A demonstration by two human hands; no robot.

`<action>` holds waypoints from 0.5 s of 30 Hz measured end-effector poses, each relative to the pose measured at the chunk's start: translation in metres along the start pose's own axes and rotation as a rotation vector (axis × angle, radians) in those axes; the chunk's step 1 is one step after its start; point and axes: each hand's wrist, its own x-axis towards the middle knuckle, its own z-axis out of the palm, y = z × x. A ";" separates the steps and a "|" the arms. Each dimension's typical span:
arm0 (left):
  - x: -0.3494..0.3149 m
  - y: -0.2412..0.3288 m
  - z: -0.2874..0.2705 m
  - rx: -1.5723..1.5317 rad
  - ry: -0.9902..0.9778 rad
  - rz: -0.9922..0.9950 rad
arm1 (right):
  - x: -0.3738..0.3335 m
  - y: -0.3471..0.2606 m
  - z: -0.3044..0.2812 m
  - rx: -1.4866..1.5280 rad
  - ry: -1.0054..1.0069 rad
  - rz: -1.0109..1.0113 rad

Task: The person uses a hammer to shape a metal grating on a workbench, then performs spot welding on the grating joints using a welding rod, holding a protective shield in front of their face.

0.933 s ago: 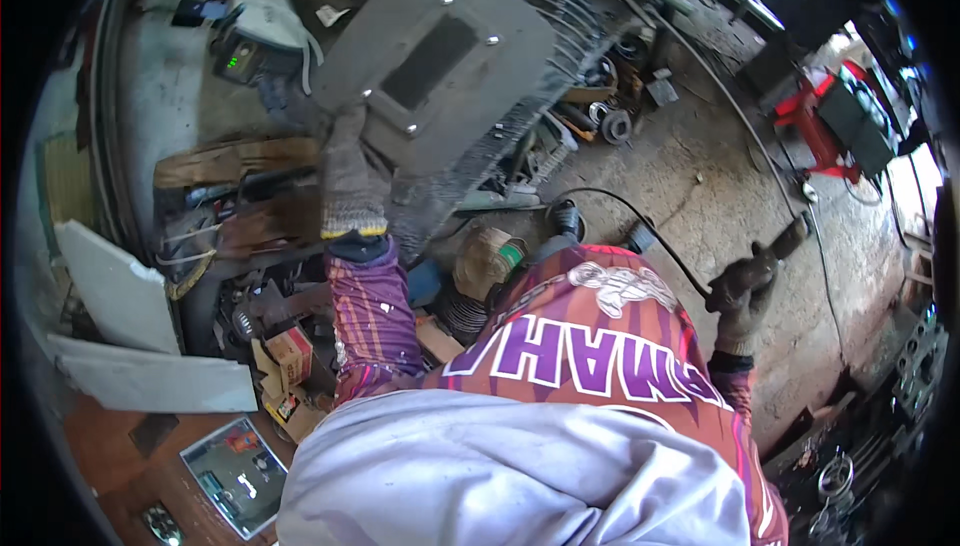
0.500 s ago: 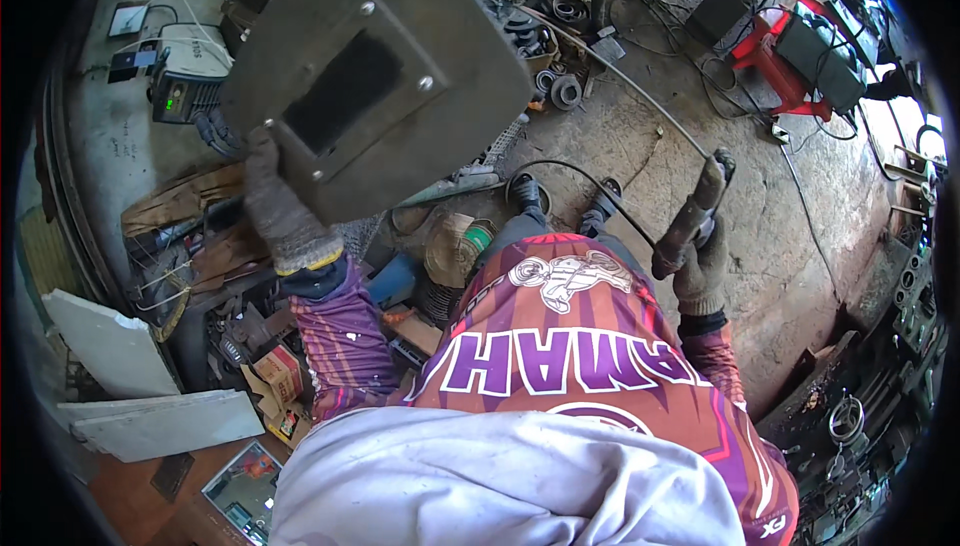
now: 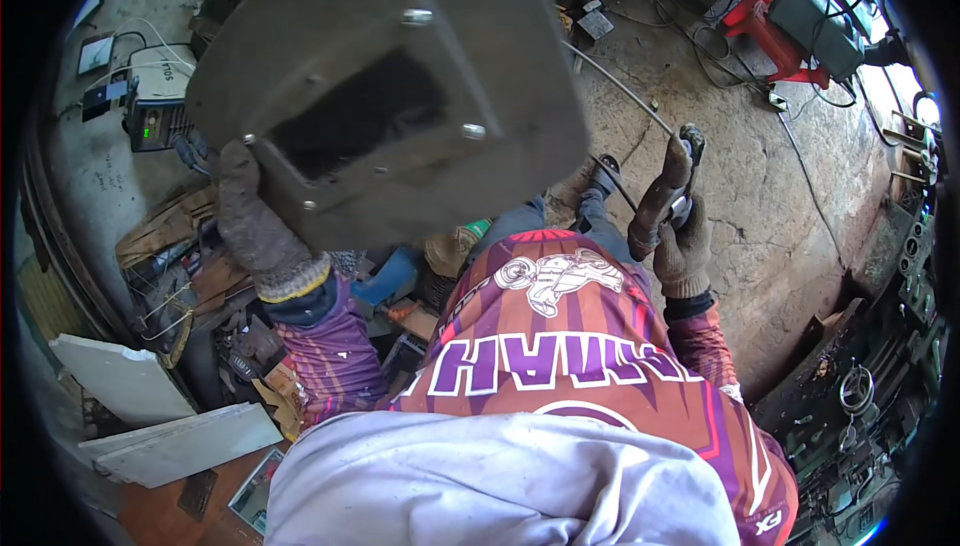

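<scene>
At the far left, pale boards (image 3: 190, 446) lie below a boxy machine (image 3: 160, 96) with a green display. Next, the gloved left hand (image 3: 262, 226) grips the welding shield (image 3: 390, 106) by its lower-left edge; most of its fingers are hidden. The shield blocks part of the floor (image 3: 760, 196) from view. To its right, the gloved right hand (image 3: 683, 251) has its fingers closed around a black handle (image 3: 660, 191); a thin rod (image 3: 617, 84) runs from near the handle's tip to the shield's edge. Farther right are a red stool (image 3: 768, 38) and metal parts (image 3: 850, 436). Compared with half a second earlier, the shield fills more of the view and now hides the left sandal.
</scene>
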 end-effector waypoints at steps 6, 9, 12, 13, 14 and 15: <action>-0.005 -0.006 0.045 0.169 -0.027 0.090 | -0.002 -0.002 0.002 -0.033 0.016 0.045; -0.004 -0.003 0.052 0.212 0.050 0.087 | -0.002 -0.004 0.000 0.019 -0.019 0.059; 0.001 -0.004 0.060 0.224 -0.003 0.168 | -0.005 0.006 -0.003 -0.015 0.014 0.056; 0.001 -0.003 0.061 0.223 -0.005 0.168 | -0.005 0.004 -0.002 -0.015 0.015 0.056; 0.002 -0.003 0.062 0.240 -0.018 0.171 | -0.004 -0.001 0.001 -0.012 0.020 0.031; 0.002 -0.003 0.063 0.258 -0.032 0.175 | -0.003 -0.003 0.002 -0.008 0.025 0.007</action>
